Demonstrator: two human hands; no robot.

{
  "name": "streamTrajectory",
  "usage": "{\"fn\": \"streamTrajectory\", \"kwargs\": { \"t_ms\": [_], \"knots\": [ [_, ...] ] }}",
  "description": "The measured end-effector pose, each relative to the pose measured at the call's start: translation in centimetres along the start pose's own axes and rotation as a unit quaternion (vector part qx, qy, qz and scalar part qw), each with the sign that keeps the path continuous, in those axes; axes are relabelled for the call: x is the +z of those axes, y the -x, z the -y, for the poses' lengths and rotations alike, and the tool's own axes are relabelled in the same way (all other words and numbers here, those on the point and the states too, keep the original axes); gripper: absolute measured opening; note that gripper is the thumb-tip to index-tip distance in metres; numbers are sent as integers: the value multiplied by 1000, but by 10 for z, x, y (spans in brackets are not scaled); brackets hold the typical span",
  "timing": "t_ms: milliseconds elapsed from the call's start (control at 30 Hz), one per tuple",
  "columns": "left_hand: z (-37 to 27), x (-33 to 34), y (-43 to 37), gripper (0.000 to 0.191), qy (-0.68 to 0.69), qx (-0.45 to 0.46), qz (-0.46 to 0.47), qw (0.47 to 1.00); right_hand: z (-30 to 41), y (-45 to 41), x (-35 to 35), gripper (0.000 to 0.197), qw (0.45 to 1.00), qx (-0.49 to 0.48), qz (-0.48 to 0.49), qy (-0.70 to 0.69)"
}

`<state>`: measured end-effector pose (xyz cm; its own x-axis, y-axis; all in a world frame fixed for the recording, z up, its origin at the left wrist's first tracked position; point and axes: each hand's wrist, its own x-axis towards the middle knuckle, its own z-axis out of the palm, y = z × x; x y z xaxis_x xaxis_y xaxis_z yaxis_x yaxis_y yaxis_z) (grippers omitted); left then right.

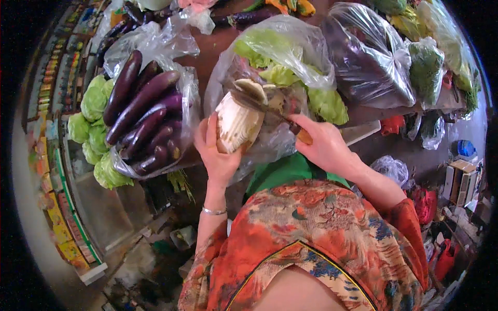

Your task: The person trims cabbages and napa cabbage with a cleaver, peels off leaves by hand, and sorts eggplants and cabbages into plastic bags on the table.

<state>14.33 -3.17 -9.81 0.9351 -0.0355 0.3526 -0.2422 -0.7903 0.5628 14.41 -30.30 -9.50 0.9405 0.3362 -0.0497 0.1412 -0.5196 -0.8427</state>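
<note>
My left hand (221, 151) grips a pale, ribbed head of vegetable (239, 126), perhaps Chinese cabbage, from below and from its left side. Wrapped around a wooden handle, my right hand (325, 144) holds a knife (255, 104). Its dark blade lies across the upper end of the head, where a cut-looking piece (251, 89) sits against it; how deep the blade is in cannot be told. Beneath and behind is an opened clear plastic bag (268, 29) with light green leaves (328, 107) in and beside it.
Left of my hands, long purple eggplants (142, 101) lie in a plastic bag, with round green cabbages (93, 99) beyond. A tied bag of dark produce (369, 66) and bagged greens (426, 70) stand right. The brown table's (208, 42) near edge runs by my body.
</note>
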Motion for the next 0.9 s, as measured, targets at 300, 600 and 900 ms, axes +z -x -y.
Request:
{"fn": "streamTrajectory", "kwargs": {
  "t_ms": [300,600,900],
  "knots": [
    [7,-18,4,92,68,-25,12,997,29,9,-16,48,997,-17,-4,-76],
    [-25,-67,-18,81,466,-286,128,827,21,21,-27,57,997,-64,2,-32],
    [-5,-67,26,97,586,-375,90,713,-24,39,-37,51,999,-36,25,32]
  ]
}}
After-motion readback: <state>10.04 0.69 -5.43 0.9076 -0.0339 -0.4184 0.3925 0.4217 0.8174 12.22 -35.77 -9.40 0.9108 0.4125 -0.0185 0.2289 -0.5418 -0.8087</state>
